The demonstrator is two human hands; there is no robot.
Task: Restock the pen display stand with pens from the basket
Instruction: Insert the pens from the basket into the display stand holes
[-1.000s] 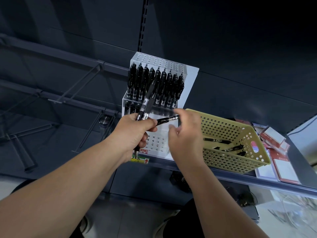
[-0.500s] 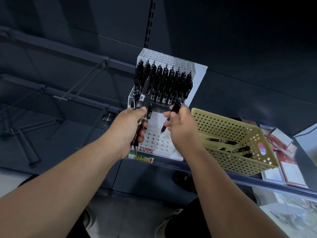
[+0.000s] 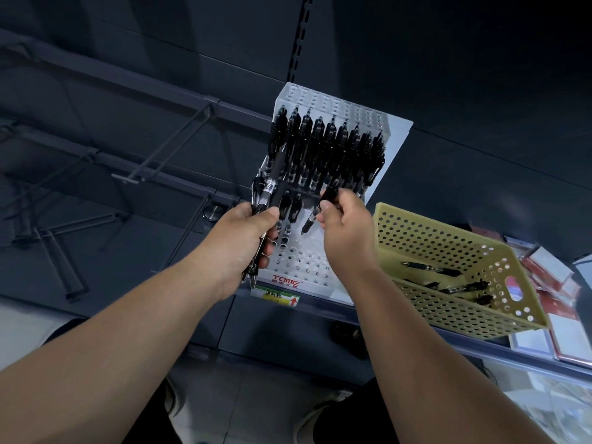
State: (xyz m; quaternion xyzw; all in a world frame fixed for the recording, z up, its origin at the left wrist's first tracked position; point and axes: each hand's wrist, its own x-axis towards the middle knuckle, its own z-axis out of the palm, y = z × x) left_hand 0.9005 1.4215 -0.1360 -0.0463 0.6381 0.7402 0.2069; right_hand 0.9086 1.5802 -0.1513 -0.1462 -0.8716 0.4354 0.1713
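A white perforated pen display stand (image 3: 307, 264) stands on the shelf edge, its upper tier packed with several black pens (image 3: 326, 145). My left hand (image 3: 246, 238) grips a bundle of black pens (image 3: 269, 193) upright in front of the stand's left side. My right hand (image 3: 347, 225) pinches one black pen (image 3: 315, 216), tip down, over the stand's lower tier. To the right sits a yellow perforated basket (image 3: 426, 241) with a few black pens (image 3: 448, 280) lying inside.
Red and white packets (image 3: 551, 277) lie on the shelf right of the basket. Bare metal display hooks (image 3: 166, 145) jut from the dark back panel at left. A price label (image 3: 277, 296) hangs on the shelf edge below the stand.
My right hand took a pen from the left-hand bundle, turned it tip down and carried it up to the stand's lower tier. The left hand has risen slightly with its bundle.
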